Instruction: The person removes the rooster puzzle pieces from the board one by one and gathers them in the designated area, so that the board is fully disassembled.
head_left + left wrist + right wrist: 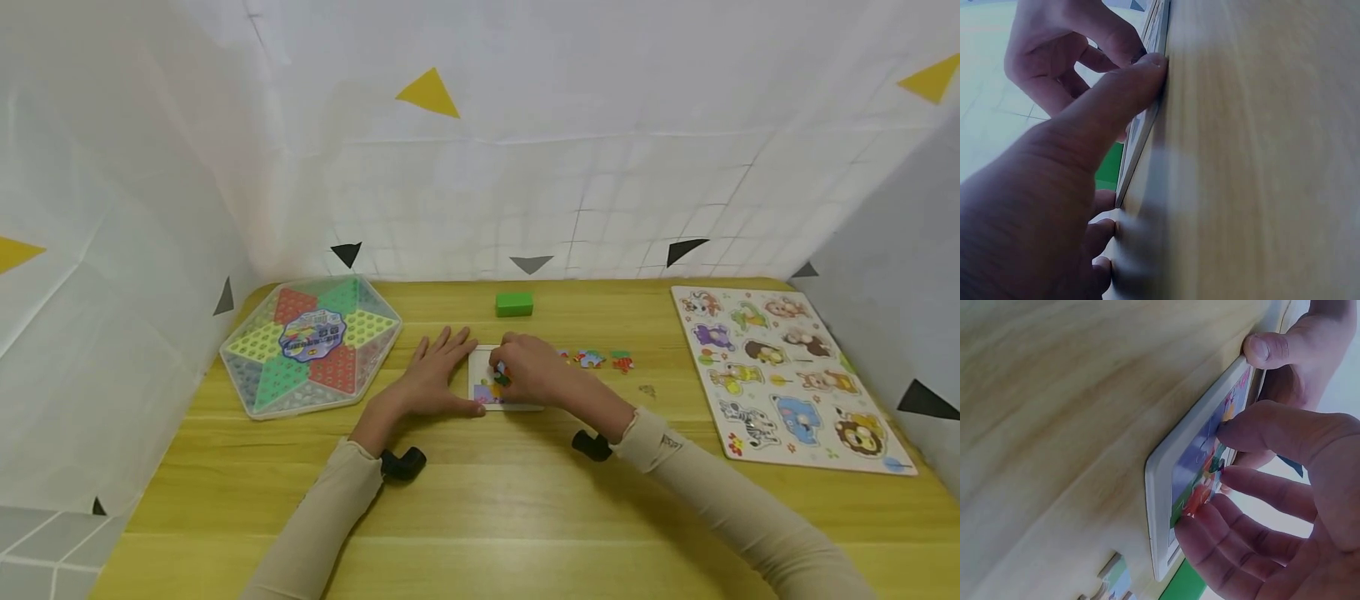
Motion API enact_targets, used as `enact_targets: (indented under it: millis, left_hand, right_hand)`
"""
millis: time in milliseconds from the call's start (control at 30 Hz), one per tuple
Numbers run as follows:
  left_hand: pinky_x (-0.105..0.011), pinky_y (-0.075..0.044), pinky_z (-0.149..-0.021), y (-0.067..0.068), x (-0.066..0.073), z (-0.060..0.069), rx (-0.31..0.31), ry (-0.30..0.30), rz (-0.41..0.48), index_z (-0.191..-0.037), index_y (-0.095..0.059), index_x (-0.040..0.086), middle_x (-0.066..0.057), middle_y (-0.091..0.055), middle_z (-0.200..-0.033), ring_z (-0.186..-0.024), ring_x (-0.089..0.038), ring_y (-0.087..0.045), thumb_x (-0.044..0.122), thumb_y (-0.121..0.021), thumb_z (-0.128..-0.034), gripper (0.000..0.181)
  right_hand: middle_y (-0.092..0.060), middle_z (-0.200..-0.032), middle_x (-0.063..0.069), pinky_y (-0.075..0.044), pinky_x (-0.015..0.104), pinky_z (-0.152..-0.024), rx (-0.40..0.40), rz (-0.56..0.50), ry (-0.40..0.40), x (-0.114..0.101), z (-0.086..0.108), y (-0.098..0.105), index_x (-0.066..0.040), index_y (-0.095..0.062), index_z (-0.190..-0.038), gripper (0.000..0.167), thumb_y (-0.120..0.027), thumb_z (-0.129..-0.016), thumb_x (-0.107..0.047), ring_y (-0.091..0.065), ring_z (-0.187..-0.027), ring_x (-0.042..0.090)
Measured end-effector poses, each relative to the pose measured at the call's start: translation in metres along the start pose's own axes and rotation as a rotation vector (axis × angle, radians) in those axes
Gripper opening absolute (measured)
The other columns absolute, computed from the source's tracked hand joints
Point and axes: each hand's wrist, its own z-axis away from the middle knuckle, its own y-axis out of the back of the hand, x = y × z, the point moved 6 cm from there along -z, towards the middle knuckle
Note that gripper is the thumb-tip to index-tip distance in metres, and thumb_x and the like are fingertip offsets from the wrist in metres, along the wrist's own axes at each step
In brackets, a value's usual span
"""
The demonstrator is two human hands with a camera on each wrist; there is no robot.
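A small jigsaw puzzle tray [517,408] with a pale rim lies on the wooden table, with purple and orange pieces [486,395] in its lower left part. My left hand [431,382] is at the tray's left side, its fingers extended and its thumb touching the rim [1141,140]. Over the tray, my right hand [536,371] pinches a dark green and blue jigsaw piece [501,375] between thumb and fingertips. In the right wrist view, the other fingers of the right hand [1272,519] rest near the tray's far edge, and the pinched piece is partly hidden.
Loose jigsaw pieces [590,358] lie right of the tray. Behind it stands a green block [514,304]. A hexagonal Chinese checkers board [311,346] is at the left, and an animal puzzle board [795,379] at the right. White sheeting surrounds the table.
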Motion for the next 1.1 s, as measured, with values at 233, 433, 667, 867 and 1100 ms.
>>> enact_targets:
  millis: [233, 433, 667, 867, 1100]
  left_hand:
    - [-0.054, 0.006, -0.118, -0.0019, -0.0015, 0.0005, 0.003, -0.010, -0.008, -0.161, -0.024, 0.017, -0.003, -0.009, -0.168, -0.153, -0.029, 0.003, 0.069, -0.074, -0.0762, 0.112]
    - [-0.055, 0.005, -0.118, -0.0015, -0.0008, 0.0016, 0.018, -0.020, 0.009, -0.160, -0.026, 0.015, -0.005, -0.011, -0.167, -0.152, -0.031, 0.001, 0.067, -0.075, -0.0765, 0.111]
    - [-0.055, 0.005, -0.118, -0.0001, 0.0000, 0.0011, 0.017, -0.019, 0.004, -0.160, -0.027, 0.015, -0.005, -0.012, -0.167, -0.152, -0.030, 0.001, 0.067, -0.076, -0.0758, 0.111]
    - [-0.056, 0.004, -0.118, -0.0009, -0.0001, 0.0009, 0.018, -0.019, 0.008, -0.160, -0.027, 0.015, -0.005, -0.012, -0.167, -0.152, -0.031, 0.001, 0.067, -0.076, -0.0755, 0.111]
    - [-0.055, 0.004, -0.119, -0.0015, -0.0013, 0.0004, 0.011, -0.014, -0.001, -0.160, -0.026, 0.016, -0.003, -0.010, -0.167, -0.153, -0.029, 0.002, 0.069, -0.075, -0.0760, 0.111]
  right_hand:
    - [-0.056, -0.089, 0.002, -0.050, 0.033, -0.067, 0.004, 0.022, 0.002, -0.0018, 0.0013, -0.0008, -0.010, -0.076, -0.101, 0.031, -0.088, -0.074, -0.021, -0.052, -0.076, 0.016]
    - [-0.055, -0.090, 0.002, -0.049, 0.033, -0.066, -0.001, 0.014, -0.008, -0.0024, 0.0015, -0.0013, -0.010, -0.076, -0.103, 0.034, -0.089, -0.074, -0.022, -0.052, -0.076, 0.016]
    - [-0.056, -0.094, 0.003, -0.050, 0.034, -0.068, -0.001, 0.008, -0.034, -0.0015, 0.0016, -0.0016, -0.010, -0.074, -0.104, 0.034, -0.089, -0.075, -0.021, -0.053, -0.079, 0.017]
    - [-0.055, -0.095, 0.004, -0.050, 0.034, -0.069, -0.010, -0.018, -0.047, -0.0025, 0.0031, -0.0015, -0.009, -0.072, -0.105, 0.037, -0.090, -0.075, -0.022, -0.052, -0.079, 0.017]
    - [-0.055, -0.099, 0.007, -0.051, 0.035, -0.070, -0.002, -0.012, -0.054, -0.0020, 0.0034, -0.0008, -0.008, -0.070, -0.106, 0.034, -0.087, -0.078, -0.019, -0.054, -0.079, 0.018]
